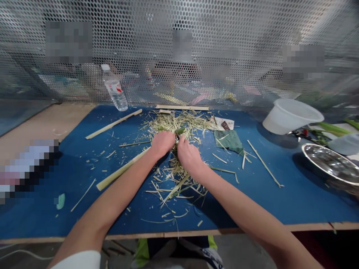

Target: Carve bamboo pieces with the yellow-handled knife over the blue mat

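My left hand (164, 143) is closed around a long bamboo strip (120, 172). The strip's pale length runs out under my left forearm, and a green end shows just beyond the fingers. Close beside it, my right hand (190, 154) is curled shut around what looks like a small knife (176, 135). Only a bit of dark and shiny metal shows between the hands; the rest is hidden by my fingers. Thin bamboo shavings (179, 121) are heaped behind both hands, and more lie beneath them and toward me.
Bamboo strips (113, 124) lie at the back left and along the mesh panel (213, 45). A water bottle (114, 89) stands by the panel. To the right are a white plastic tub (288, 116), a metal bowl (331, 164) and a green cloth piece (228, 141). The blue mat (252, 201) ends at the front edge.
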### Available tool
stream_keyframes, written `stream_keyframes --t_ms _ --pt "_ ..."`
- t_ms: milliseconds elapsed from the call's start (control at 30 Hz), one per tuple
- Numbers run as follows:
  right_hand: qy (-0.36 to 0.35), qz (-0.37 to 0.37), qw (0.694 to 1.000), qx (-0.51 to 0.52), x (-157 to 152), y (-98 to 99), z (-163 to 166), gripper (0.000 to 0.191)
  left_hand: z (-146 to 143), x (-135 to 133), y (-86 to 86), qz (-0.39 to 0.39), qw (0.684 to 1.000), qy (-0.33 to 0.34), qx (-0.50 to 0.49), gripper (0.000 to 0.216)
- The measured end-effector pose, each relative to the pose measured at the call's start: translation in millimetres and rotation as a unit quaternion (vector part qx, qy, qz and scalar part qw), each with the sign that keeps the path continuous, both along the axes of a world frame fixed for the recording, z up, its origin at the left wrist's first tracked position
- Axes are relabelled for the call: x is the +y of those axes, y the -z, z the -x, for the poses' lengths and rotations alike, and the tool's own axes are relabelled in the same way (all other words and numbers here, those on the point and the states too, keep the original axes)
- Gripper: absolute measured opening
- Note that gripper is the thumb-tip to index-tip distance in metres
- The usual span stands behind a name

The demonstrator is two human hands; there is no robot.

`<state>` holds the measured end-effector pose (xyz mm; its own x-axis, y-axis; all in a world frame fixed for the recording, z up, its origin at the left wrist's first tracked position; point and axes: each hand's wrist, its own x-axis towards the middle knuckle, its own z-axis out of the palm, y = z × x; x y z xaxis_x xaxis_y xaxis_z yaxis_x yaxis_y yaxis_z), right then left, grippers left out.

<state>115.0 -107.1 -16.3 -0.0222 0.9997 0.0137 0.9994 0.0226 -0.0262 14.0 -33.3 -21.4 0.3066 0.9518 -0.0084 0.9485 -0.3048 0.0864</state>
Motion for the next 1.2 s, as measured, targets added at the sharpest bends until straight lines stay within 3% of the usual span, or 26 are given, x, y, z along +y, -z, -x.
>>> stream_keyframes --t_ms 500,733,900,1200 --pt "-0.006 -0.055 0.998 -0.041 10.2 2.2 22.0 0.043 2.1 2.6 -3.1 0.026 0.999 -0.024 -0.008 0.041" --pt "-0.011 0.019 0.999 0.043 25.1 0.0 4.3 0.025 3.4 2.9 0.6 -0.005 1.0 -0.019 0.001 0.044" --pt "-0.012 0.027 0.999 0.042 18.7 -0.2 -4.3 0.026 3.9 0.6 2.7 -0.024 1.0 -0.001 0.012 0.046" --pt "-0.001 -0.053 0.998 -0.039 10.1 7.7 11.5 0.04 3.5 -2.4 -0.4 -0.007 1.0 0.003 0.003 0.045"
